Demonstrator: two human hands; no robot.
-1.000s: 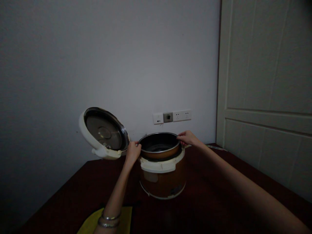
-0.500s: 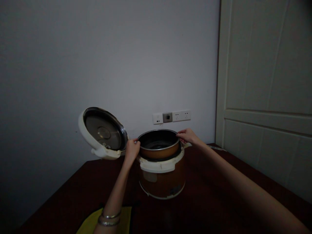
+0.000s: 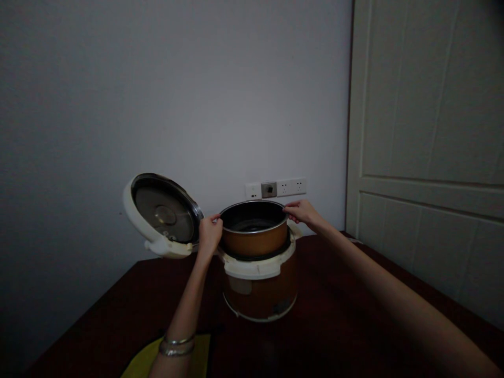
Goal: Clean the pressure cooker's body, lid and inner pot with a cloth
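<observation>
The inner pot point(image 3: 254, 242), dark inside and orange-brown outside, stands partly raised out of a rice cooker point(image 3: 260, 294) with a white rim. My left hand point(image 3: 210, 233) pinches the pot's rim on the left, and my right hand point(image 3: 300, 211) pinches it on the right. The pot's lower part is hidden inside the cooker body. To the left, the cooker's lid point(image 3: 163, 215) hangs tilted open, its metal inner side facing me. Two bangles point(image 3: 177, 346) circle my left wrist.
The cooker rests on a dark red table point(image 3: 338, 315) against a pale wall. Wall sockets point(image 3: 291, 186) sit behind the pot. A yellow cloth-like item point(image 3: 200, 354) lies under my left forearm. A panelled door point(image 3: 425, 157) is at the right.
Both hands have lifted the inner pot a little higher, so more of its orange-brown side shows above the cooker. The view has shifted slightly.
</observation>
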